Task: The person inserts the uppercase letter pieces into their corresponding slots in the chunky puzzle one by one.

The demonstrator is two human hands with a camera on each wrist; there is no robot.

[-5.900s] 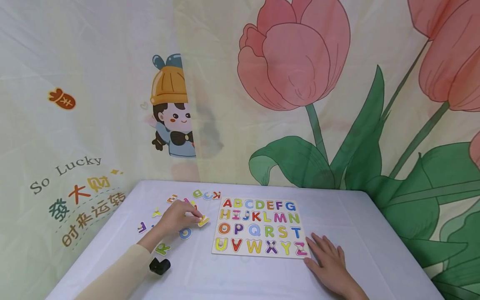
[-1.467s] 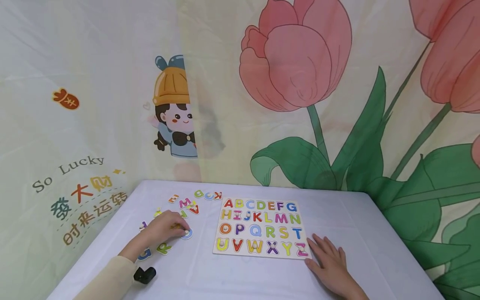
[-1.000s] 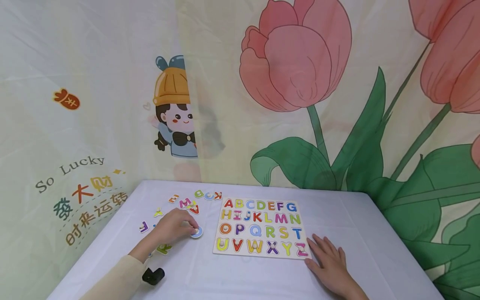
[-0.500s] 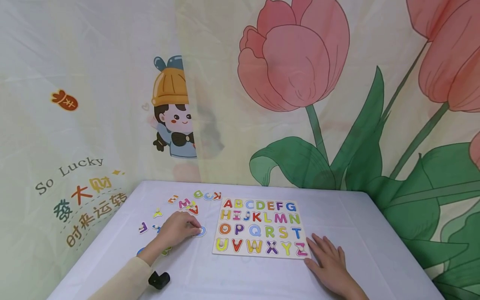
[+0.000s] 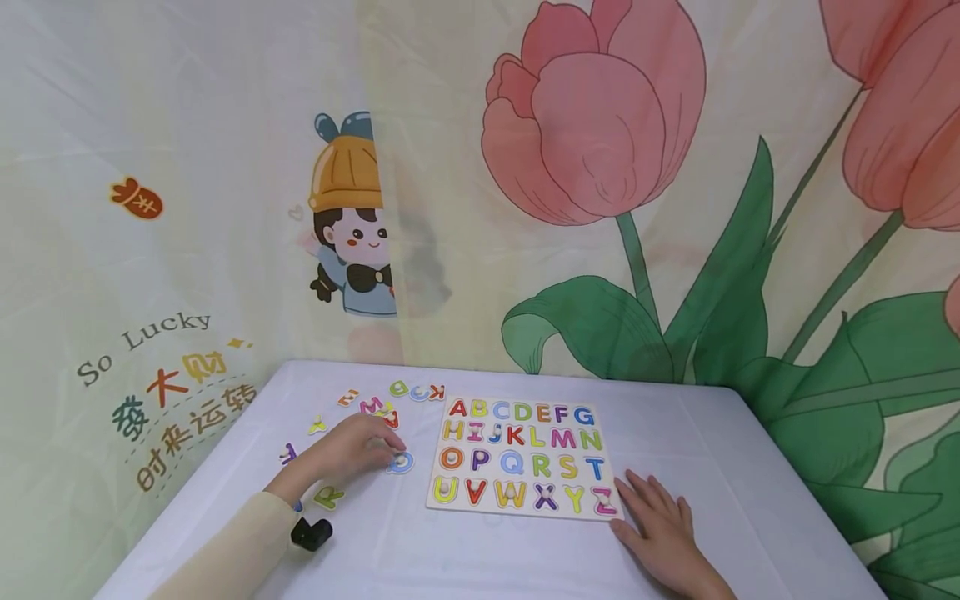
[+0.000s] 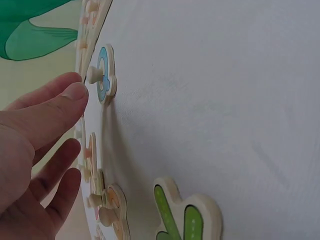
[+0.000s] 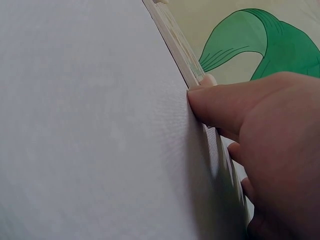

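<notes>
A blue letter Q piece [image 5: 402, 463] with a wooden knob lies on the white cloth, left of the alphabet board [image 5: 525, 511]. Over its knob hovers my left hand [image 5: 351, 452]. In the left wrist view, thumb and forefinger stand just short of the Q's knob [image 6: 94, 75], a small gap between, and the other fingers are loosely spread. My right hand [image 5: 662, 527] rests at the board's lower right corner, fingers extended. In the right wrist view its thumb [image 7: 215, 102] touches the board's edge. Knobbed pieces, including the W [image 5: 511, 495], sit in some of the board's slots.
Loose letters lie left of the board: a green R [image 5: 328, 497], a purple F [image 5: 288, 453], a yellow Y [image 5: 317, 424], a red A [image 5: 392, 419] and several more behind. A black device [image 5: 311, 533] sits by the left sleeve. A printed curtain [image 5: 442, 167] hangs behind the table.
Earlier the left hand held a yellow letter; a knobbed W now sits in the board. The hand then slid the Q rightward, and its fingers have now come off the knob. The right hand stayed put.
</notes>
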